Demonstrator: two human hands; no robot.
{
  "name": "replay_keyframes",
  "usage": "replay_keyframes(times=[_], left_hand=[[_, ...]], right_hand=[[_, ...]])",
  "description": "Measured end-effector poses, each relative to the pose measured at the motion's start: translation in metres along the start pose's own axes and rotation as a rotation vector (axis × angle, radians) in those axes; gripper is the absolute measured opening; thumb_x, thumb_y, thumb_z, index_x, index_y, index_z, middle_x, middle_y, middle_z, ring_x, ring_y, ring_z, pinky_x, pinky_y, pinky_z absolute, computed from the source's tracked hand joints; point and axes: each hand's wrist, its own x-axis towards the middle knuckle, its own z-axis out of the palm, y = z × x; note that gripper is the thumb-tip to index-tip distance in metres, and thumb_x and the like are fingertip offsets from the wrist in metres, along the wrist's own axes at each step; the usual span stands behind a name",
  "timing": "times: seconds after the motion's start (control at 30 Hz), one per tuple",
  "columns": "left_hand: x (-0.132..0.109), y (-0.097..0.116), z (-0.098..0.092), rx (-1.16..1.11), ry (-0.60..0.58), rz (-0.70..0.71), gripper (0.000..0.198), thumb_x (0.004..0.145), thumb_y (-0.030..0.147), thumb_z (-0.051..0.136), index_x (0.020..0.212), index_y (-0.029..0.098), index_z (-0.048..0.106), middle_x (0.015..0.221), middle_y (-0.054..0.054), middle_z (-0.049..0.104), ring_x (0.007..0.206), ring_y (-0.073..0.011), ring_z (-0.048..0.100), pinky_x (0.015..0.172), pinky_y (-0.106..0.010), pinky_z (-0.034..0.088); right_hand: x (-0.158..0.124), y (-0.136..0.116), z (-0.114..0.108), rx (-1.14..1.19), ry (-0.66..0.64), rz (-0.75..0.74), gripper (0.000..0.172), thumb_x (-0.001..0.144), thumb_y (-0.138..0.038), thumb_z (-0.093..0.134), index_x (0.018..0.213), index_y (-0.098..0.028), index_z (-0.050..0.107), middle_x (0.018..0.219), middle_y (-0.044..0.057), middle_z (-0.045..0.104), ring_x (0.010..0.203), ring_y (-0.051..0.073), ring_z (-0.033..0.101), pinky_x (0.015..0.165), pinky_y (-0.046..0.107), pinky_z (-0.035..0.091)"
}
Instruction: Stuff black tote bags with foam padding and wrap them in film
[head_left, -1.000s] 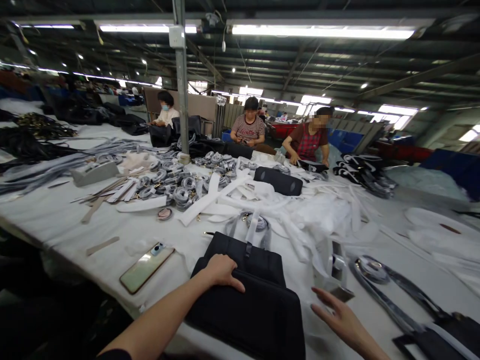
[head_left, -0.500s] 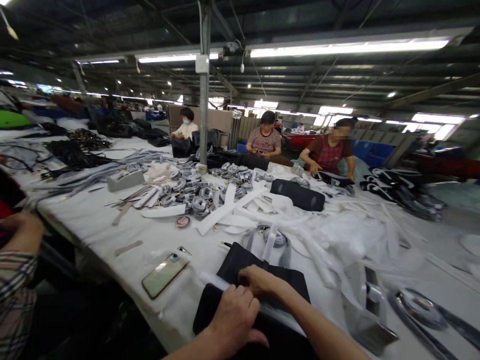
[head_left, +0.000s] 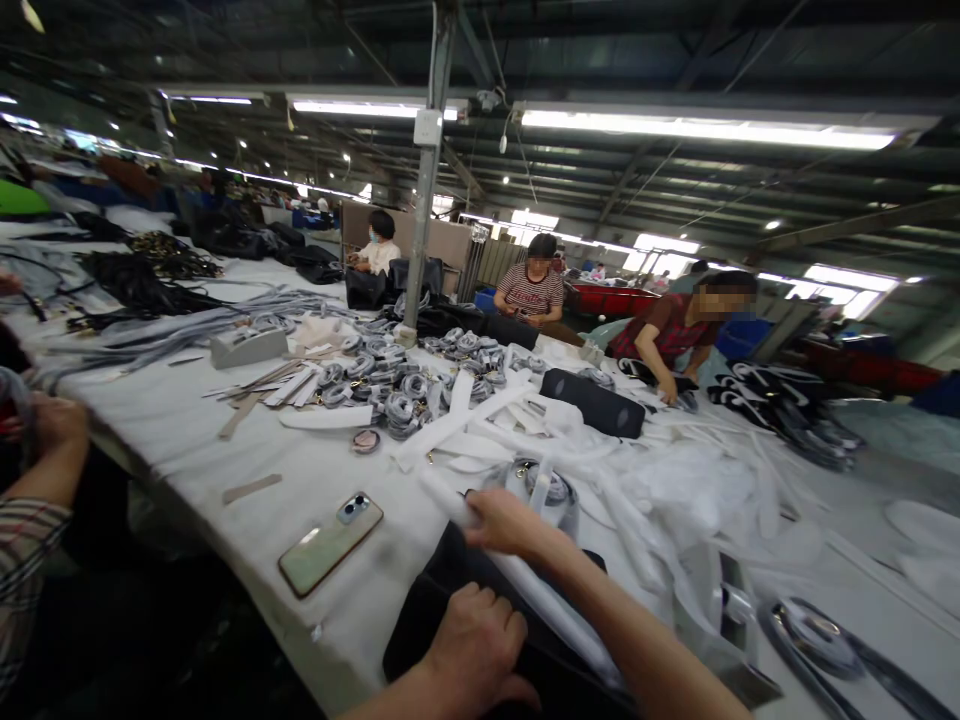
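A black bag lies at the front edge of the table, its near part running out of view at the bottom. My left hand is closed on the bag's near edge, fingers curled over the dark material. Just beyond it, my right hand is closed around a white foam strip, which runs along the bag's top. One end of the strip sticks out past my fingers, slightly blurred. Behind my right wrist lies a grey wrapped strap coil.
A phone lies left of the bag. Beyond are several grey strap coils, a black padded piece, white wrapping and a tape dispenser. A metal post rises mid-table. A co-worker's hand is at left.
My right hand has moved up and away from my left, drawing the white strip along the bag. My left hand stays on the bag. A co-worker at far right has leaned forward.
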Motion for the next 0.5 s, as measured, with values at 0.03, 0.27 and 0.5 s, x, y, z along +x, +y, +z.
replay_keyframes(times=[0.03, 0.27, 0.5], left_hand=[[0.0, 0.0, -0.001, -0.008, -0.02, -0.002, 0.06, 0.053, 0.071, 0.071, 0.078, 0.018, 0.058, 0.077, -0.004, 0.064, 0.074, -0.0239, 0.06, 0.067, -0.037, 0.047], [0.0, -0.001, -0.013, -0.081, -0.109, 0.013, 0.058, 0.059, 0.069, 0.068, 0.086, 0.018, 0.059, 0.091, -0.006, 0.065, 0.085, -0.025, 0.06, 0.075, -0.04, 0.05], [0.014, -0.016, -0.036, -0.055, -0.148, 0.22, 0.061, 0.064, 0.07, 0.065, 0.099, 0.02, 0.062, 0.144, -0.015, 0.04, 0.129, -0.0398, 0.038, 0.101, -0.055, 0.038]], right_hand=[[-0.002, 0.006, -0.02, 0.076, 0.144, 0.008, 0.036, 0.087, -0.05, 0.055, 0.084, -0.014, 0.06, 0.073, 0.002, 0.062, 0.066, 0.014, 0.058, 0.066, 0.029, 0.051], [-0.064, 0.062, -0.074, 1.369, 1.144, 0.21, 0.04, 0.067, -0.041, 0.078, 0.089, -0.018, 0.053, 0.076, -0.003, 0.063, 0.07, 0.012, 0.065, 0.065, 0.021, 0.056], [-0.136, 0.094, 0.068, 1.576, 0.38, 0.902, 0.028, 0.07, -0.024, 0.077, 0.088, -0.015, 0.057, 0.076, 0.005, 0.068, 0.068, 0.015, 0.067, 0.055, 0.02, 0.055]])
